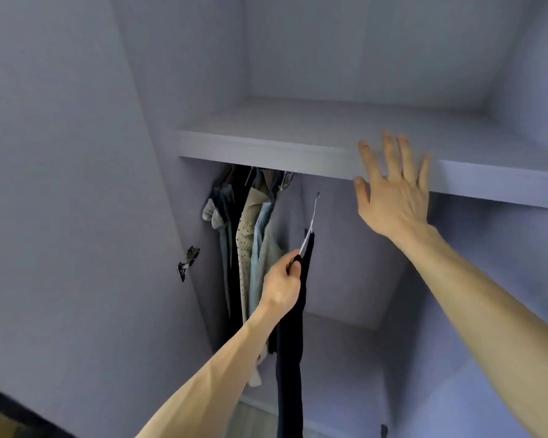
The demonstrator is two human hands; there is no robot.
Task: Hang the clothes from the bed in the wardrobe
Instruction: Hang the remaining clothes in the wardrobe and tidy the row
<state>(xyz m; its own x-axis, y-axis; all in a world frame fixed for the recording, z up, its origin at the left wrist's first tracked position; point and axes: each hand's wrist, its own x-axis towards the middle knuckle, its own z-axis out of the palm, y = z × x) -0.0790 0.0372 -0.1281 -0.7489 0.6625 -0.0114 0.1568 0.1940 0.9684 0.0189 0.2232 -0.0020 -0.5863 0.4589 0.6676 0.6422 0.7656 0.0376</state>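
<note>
I am facing an open grey wardrobe (345, 235). My left hand (282, 282) grips the shoulder of a white hanger (310, 222) that carries a long dark garment (291, 343) hanging straight down. The hanger's hook points up, just below the shelf (266, 147), with the rail hidden behind the shelf edge. Several hung clothes (250, 235), dark, beige dotted and pale blue, are bunched at the left of the hanging space, touching my left hand's side. My right hand (396, 191) is spread flat, fingers apart, against the shelf's front edge, holding nothing.
The open wardrobe door (76, 216) fills the left, with a metal hinge (187, 262) at its inner edge. The hanging space right of the held garment shows only the back wall. An upper compartment lies above the shelf. A dark strip and floor show at bottom left.
</note>
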